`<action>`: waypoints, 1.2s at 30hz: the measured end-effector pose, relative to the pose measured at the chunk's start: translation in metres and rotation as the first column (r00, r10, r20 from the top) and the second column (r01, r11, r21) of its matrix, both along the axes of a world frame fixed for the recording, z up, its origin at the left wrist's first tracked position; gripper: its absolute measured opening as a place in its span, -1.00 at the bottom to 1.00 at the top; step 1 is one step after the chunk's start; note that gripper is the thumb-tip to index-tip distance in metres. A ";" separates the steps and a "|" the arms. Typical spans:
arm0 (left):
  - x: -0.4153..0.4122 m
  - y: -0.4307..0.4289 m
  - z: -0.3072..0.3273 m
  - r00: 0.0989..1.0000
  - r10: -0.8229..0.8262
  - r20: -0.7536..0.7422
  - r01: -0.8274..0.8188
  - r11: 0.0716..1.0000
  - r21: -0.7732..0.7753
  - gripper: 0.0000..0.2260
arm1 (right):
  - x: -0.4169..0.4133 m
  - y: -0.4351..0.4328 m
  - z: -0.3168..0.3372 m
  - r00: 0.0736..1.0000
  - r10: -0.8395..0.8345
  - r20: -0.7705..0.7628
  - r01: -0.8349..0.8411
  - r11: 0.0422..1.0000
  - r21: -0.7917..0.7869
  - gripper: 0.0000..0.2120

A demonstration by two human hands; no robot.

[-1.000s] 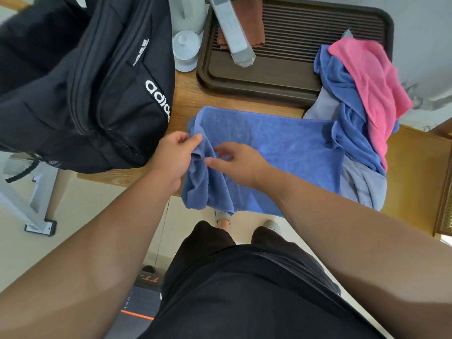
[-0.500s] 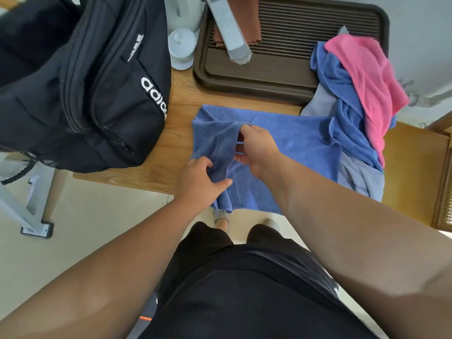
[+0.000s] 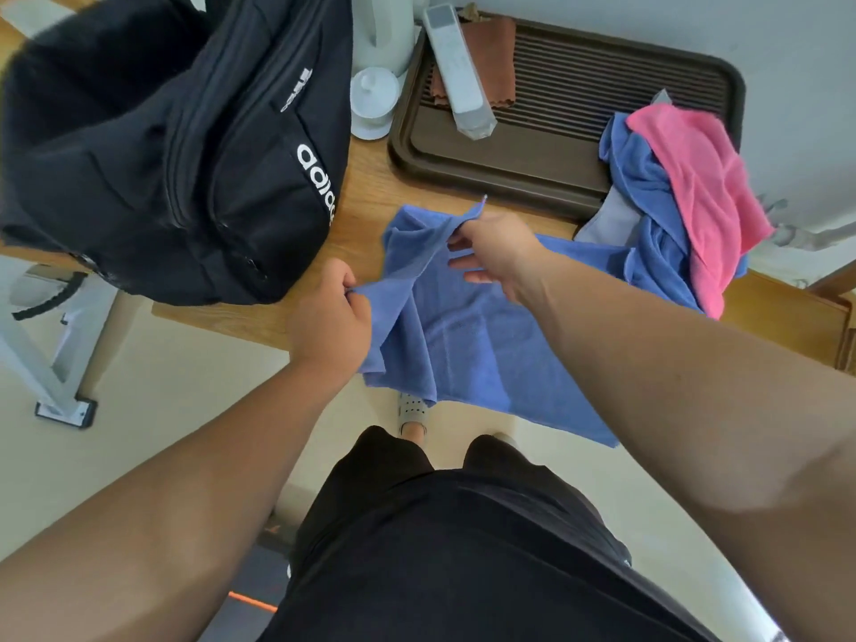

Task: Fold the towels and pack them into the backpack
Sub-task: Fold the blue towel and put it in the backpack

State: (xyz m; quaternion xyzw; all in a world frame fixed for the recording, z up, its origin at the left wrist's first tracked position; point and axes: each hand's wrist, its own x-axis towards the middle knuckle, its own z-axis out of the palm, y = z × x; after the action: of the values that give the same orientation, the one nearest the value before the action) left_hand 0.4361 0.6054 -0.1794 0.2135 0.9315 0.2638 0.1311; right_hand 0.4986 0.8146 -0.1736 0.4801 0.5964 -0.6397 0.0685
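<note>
Here a wooden tabletop [image 3: 370, 187] stands against a pale wall above a cream floor. The black backpack [image 3: 176, 145] sits far left, a brown tray [image 3: 556, 150] beyond, piled towels [image 3: 681, 201] right. The left hand [image 3: 331, 317] and right hand [image 3: 498, 247] each pinch the blue towel [image 3: 477, 345], which overhangs the near edge.

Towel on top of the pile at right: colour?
Pink towel, clearest in the head view.

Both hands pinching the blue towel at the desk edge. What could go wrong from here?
1. The blue terry towel hangs over the wooden table's front edge; only pinched by the left hand and right hand, it may slide off.
2. The heap of pink and blue towels overlaps its right end, so a pull may drag it along.
3. The black backpack looks zipped shut.
</note>
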 end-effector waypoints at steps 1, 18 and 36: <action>-0.006 -0.004 0.006 0.999 -0.011 -0.043 0.010 1.000 -0.015 -0.91 | -0.008 0.001 0.005 0.999 0.043 0.001 -0.043 0.999 0.024 -0.83; -0.020 -0.017 0.050 0.923 -0.228 -0.312 0.207 0.973 -0.099 -0.85 | -0.053 0.012 0.023 0.953 0.121 -0.279 -0.130 0.992 -0.011 -0.85; 0.061 0.051 -0.014 0.702 -0.211 0.680 0.297 0.955 -0.011 -0.98 | 0.055 0.019 -0.048 0.997 -0.075 -0.009 0.075 0.990 0.123 -0.22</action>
State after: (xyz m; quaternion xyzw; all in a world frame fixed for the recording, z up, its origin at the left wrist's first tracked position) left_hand 0.4967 0.6562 -0.1933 0.2221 0.7967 0.2458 0.5054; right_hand 0.5540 0.8337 -0.2214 0.5041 0.6164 -0.6048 0.0136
